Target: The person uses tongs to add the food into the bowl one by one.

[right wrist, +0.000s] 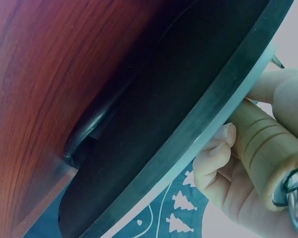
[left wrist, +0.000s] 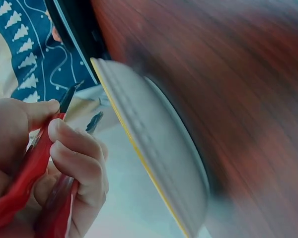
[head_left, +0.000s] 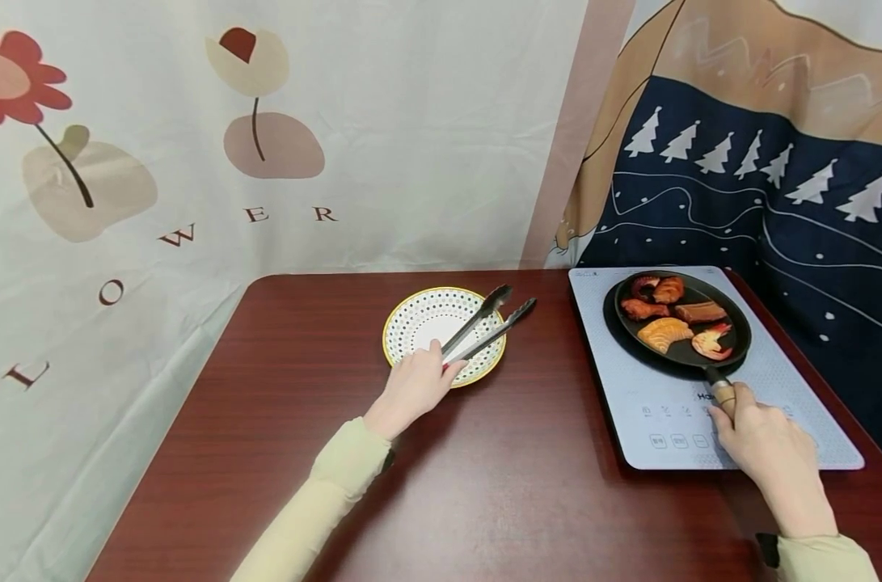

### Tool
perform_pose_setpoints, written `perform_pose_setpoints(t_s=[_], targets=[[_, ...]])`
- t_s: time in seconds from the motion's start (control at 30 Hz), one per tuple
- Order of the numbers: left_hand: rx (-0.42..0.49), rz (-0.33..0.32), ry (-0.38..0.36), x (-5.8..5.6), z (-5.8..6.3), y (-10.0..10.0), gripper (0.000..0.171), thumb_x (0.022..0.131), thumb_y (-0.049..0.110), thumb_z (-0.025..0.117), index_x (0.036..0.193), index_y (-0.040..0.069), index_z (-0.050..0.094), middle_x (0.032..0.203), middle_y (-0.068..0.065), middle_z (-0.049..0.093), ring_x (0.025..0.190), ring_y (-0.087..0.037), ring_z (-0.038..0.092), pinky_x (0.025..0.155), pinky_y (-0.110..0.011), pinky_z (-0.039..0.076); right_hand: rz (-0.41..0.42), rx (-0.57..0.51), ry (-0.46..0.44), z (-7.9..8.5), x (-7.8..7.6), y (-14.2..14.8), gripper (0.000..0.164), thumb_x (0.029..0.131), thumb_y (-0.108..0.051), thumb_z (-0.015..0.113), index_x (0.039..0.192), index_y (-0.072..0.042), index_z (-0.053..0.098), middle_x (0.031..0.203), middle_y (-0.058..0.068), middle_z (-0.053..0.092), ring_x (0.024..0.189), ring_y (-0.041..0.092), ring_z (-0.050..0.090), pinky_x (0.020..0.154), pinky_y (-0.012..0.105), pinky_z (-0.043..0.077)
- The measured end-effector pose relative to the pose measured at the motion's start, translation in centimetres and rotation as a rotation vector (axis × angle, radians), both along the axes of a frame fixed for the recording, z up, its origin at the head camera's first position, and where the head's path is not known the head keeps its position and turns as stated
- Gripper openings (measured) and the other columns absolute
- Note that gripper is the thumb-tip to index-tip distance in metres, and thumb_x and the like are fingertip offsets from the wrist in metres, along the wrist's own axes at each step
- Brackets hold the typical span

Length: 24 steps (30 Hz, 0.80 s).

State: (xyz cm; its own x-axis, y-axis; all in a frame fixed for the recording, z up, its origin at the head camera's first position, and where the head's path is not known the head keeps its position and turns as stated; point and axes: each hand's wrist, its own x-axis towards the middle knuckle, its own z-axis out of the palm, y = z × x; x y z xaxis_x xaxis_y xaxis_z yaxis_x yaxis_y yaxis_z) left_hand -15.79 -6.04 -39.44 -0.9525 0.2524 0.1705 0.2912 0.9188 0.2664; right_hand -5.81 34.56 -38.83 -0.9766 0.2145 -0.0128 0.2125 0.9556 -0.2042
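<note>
My left hand (head_left: pixel 416 386) grips a pair of tongs (head_left: pixel 477 325) by the red handles (left wrist: pixel 27 181), its thumb on one arm and fingers round the other. The dark tips stand apart and point away to the right, over a dotted plate (head_left: pixel 404 323) with a yellow rim. With my right hand (head_left: pixel 768 436) I hold the wooden handle (right wrist: pixel 268 153) of a small black frying pan (head_left: pixel 740 331). Several food pieces lie in the pan, among them a drumstick (head_left: pixel 644 309), a salmon-like slice (head_left: pixel 664 333) and a red-and-white shrimp-like piece (head_left: pixel 711 343).
The pan sits on a pale induction cooktop (head_left: pixel 630 440) at the right of the brown table (head_left: pixel 528 485). Its touch buttons face my side. Printed curtains (head_left: pixel 426 137) hang behind the table and along its right side.
</note>
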Motion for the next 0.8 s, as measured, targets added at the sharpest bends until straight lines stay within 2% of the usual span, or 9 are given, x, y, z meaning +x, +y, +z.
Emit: perform_pose_setpoints(t_s=[0.23,0.53,0.8], targets=[[-0.035,0.083,-0.059,0.3,0.2,-2.6,0.05,0.087,0.048,0.055,0.094,-0.001,0.054,0.078,-0.021,0.066,0.073,-0.039,0.063,0.06,-0.049,0.05,0.002,-0.003,0.01,-0.1,0.1,0.0,0.044,0.088,-0.021,0.059,0.112,0.011,0.041,0.082,0.041,0.055,0.057,0.039,0.054,0.041,0.041,0.034],[-0.045,0.126,-0.052,0.5,0.0,-4.8,0.046,0.086,0.048,0.058,0.081,0.002,0.051,0.067,-0.018,0.062,0.063,-0.038,0.061,0.052,-0.046,0.047,0.004,0.005,0.02,-0.1,0.1,0.0,0.045,0.087,-0.02,0.06,0.113,0.011,0.041,0.087,0.044,0.054,0.061,0.045,0.055,0.042,0.044,0.036],[-0.06,0.141,-0.043,0.7,-0.5,-6.0,0.047,0.084,0.046,0.061,0.082,0.001,0.051,0.064,-0.02,0.061,0.06,-0.037,0.059,0.048,-0.044,0.045,-0.003,0.002,-0.01,0.1,0.0,0.0,0.05,0.088,-0.02,0.058,0.118,0.014,0.038,0.088,0.043,0.054,0.06,0.042,0.054,0.043,0.044,0.036]])
